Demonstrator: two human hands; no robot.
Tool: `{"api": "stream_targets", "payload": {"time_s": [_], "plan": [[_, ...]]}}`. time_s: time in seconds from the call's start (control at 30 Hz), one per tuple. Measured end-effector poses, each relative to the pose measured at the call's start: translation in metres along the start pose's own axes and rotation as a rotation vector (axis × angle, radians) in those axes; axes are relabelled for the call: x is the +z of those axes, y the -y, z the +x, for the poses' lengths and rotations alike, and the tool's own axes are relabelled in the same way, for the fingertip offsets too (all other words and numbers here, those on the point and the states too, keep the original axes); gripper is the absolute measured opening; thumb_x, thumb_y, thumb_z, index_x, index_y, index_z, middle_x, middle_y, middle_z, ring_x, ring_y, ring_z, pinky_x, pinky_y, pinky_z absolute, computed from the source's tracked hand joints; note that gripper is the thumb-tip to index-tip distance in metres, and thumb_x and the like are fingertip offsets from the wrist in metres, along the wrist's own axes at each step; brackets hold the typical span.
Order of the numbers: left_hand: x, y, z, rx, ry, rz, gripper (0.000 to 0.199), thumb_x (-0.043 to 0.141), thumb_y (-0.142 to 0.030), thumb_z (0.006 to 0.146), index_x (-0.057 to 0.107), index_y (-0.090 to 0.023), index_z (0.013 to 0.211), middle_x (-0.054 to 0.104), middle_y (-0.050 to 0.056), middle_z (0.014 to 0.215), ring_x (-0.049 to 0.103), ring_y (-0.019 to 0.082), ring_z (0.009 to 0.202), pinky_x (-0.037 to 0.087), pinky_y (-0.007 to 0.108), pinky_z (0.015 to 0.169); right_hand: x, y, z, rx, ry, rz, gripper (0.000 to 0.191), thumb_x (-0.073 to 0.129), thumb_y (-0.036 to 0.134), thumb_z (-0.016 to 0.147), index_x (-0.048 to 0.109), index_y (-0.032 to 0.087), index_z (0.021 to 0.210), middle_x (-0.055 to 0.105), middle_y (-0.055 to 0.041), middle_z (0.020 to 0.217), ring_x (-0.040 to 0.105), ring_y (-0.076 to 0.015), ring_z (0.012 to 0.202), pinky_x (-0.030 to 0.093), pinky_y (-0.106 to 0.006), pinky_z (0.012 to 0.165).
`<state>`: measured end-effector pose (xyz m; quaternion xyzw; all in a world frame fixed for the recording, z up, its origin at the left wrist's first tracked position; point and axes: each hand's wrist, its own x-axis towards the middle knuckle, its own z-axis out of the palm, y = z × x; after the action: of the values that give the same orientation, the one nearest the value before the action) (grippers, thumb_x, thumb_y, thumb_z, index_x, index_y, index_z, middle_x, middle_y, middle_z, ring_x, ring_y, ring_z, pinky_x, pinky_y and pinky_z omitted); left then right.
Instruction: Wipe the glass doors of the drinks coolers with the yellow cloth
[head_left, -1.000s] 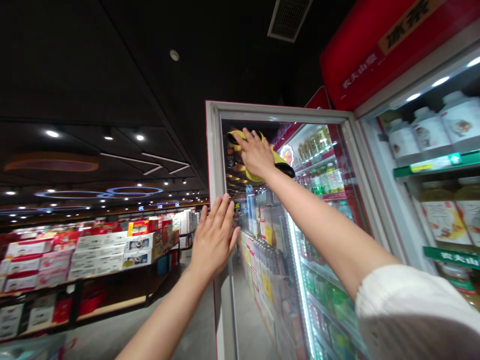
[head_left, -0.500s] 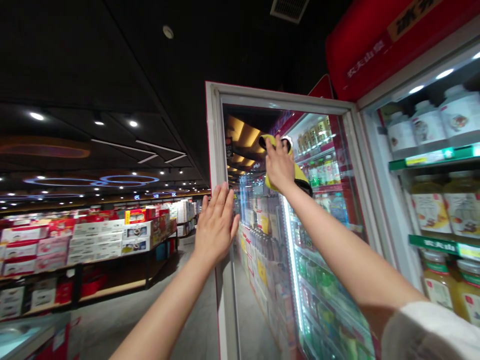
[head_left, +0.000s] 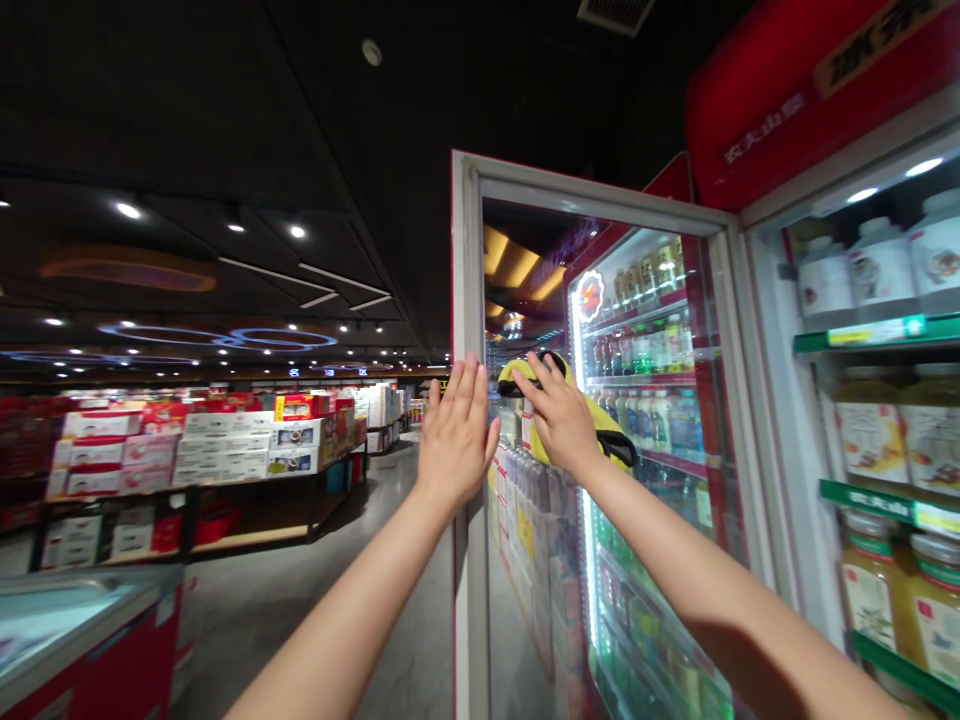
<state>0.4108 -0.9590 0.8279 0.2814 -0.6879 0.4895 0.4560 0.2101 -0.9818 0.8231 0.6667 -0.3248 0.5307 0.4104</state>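
Observation:
A glass cooler door (head_left: 469, 300) with a pale frame stands swung out from the red drinks cooler (head_left: 757, 120). My left hand (head_left: 454, 435) lies flat against the door's outer frame edge, fingers pointing up and holding nothing. On the glass, my right hand (head_left: 559, 415) presses a yellow cloth with black edging (head_left: 611, 430), its fingers spread over the cloth. Part of the cloth is hidden under the palm. Lit shelves of bottles show in the glass around it.
Bottles (head_left: 874, 430) fill the open cooler's shelves at the right. Stacked boxes (head_left: 229, 440) sit on a display stand at the left. A chest freezer (head_left: 142, 640) occupies the lower left corner.
My right hand has moved down the glass with the cloth. The view has shifted, so the door appears further right. My left hand stays on the door frame.

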Motion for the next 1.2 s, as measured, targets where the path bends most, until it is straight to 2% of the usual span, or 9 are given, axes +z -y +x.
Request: {"api": "stream_targets", "payload": {"time_s": [0.2,0.4,0.5,0.6,0.67,0.83,0.93,1.13,1.2], "plan": [[-0.015,-0.012,-0.010,-0.034,0.039,0.054,0.076,0.042,-0.029,0.102,0.000,-0.014,0.163,0.022,0.017,0.169,0.017,0.027,0.158,0.020,0.053,0.127,-0.009,0.022,0.046,0.189,-0.023,-0.039,0.065,0.038,0.005,0.092,0.047,0.028,0.153,0.032,-0.0039,0.167,0.022,-0.0294,0.157,0.028,-0.059,0.124],[-0.028,-0.022,-0.016,-0.052,0.051,0.132,0.074,0.039,-0.028,0.102,0.000,-0.015,0.163,0.024,0.018,0.168,0.019,0.028,0.157,0.020,0.054,0.126,-0.023,0.027,0.021,-0.082,0.068,0.053,0.066,0.045,0.005,0.090,0.048,0.029,0.152,0.035,-0.0045,0.166,0.025,-0.0279,0.156,0.028,-0.059,0.125],[-0.034,-0.028,-0.016,-0.055,0.081,0.158,0.072,0.038,-0.027,0.103,0.001,-0.014,0.163,0.025,0.017,0.168,0.021,0.027,0.157,0.022,0.054,0.126,-0.030,0.010,0.021,-0.040,0.013,0.132,0.068,0.042,0.003,0.089,0.049,0.032,0.151,0.037,-0.0045,0.164,0.027,-0.0280,0.155,0.031,-0.062,0.122],[-0.042,-0.035,-0.016,-0.073,0.090,0.192,0.072,0.039,-0.025,0.102,0.002,-0.013,0.163,0.024,0.017,0.168,0.021,0.027,0.157,0.023,0.053,0.126,-0.037,0.007,0.048,0.108,-0.134,0.244,0.072,0.033,0.003,0.091,0.040,0.032,0.156,0.033,-0.0041,0.166,0.023,-0.0262,0.157,0.031,-0.062,0.122],[-0.048,-0.040,-0.016,-0.078,0.081,0.214,0.073,0.039,-0.026,0.102,0.001,-0.013,0.163,0.026,0.016,0.167,0.021,0.026,0.156,0.022,0.052,0.127,-0.042,0.017,0.068,0.094,-0.181,0.298,0.072,0.030,0.005,0.092,0.033,0.030,0.160,0.028,-0.0039,0.168,0.019,-0.0234,0.158,0.030,-0.057,0.125],[-0.066,-0.051,-0.015,-0.041,0.070,0.226,0.072,0.037,-0.029,0.103,-0.001,-0.013,0.163,0.026,0.015,0.167,0.022,0.025,0.156,0.021,0.052,0.127,-0.059,0.051,0.093,-0.083,-0.061,0.272,0.076,0.031,0.002,0.089,0.033,0.032,0.159,0.027,-0.0002,0.169,0.014,-0.0224,0.158,0.030,-0.054,0.125],[-0.076,-0.057,-0.014,-0.029,0.051,0.204,0.074,0.038,-0.032,0.103,-0.003,-0.013,0.163,0.027,0.014,0.167,0.022,0.024,0.157,0.020,0.052,0.128,-0.075,0.053,0.119,-0.043,-0.082,0.231,0.081,0.031,0.000,0.086,0.031,0.032,0.160,0.028,0.0017,0.168,0.016,-0.0217,0.158,0.029,-0.054,0.126],[-0.086,-0.066,-0.012,-0.004,-0.036,0.168,0.076,0.039,-0.033,0.102,-0.003,-0.012,0.162,0.026,0.012,0.167,0.023,0.023,0.156,0.019,0.052,0.129,-0.108,0.039,0.218,0.074,-0.145,0.151,0.081,0.031,-0.003,0.082,0.039,0.025,0.157,0.031,-0.0011,0.167,0.020,-0.0230,0.157,0.027,-0.056,0.125],[-0.086,-0.067,-0.012,-0.004,-0.049,0.162,0.075,0.038,-0.030,0.102,-0.002,-0.013,0.163,0.027,0.011,0.167,0.024,0.022,0.156,0.019,0.052,0.129,-0.111,0.040,0.227,0.082,-0.161,0.154,0.081,0.030,-0.004,0.082,0.039,0.025,0.156,0.032,-0.0008,0.167,0.020,-0.0213,0.157,0.027,-0.055,0.125]]}}
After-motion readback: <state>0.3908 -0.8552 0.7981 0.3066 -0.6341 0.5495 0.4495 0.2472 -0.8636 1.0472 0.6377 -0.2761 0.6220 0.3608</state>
